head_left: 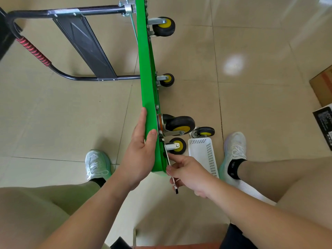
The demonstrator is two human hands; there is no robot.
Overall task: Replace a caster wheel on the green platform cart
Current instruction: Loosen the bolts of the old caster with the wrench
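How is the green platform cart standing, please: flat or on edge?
Tipped on edge: the green platform cart has its black wheels pointing sideways.

Head view, steeply down over cart [148, 97]

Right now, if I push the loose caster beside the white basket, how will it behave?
The loose caster has a round black tyre, so it would probably roll or pivot. Its metal mount suggests it's heavy for its size.
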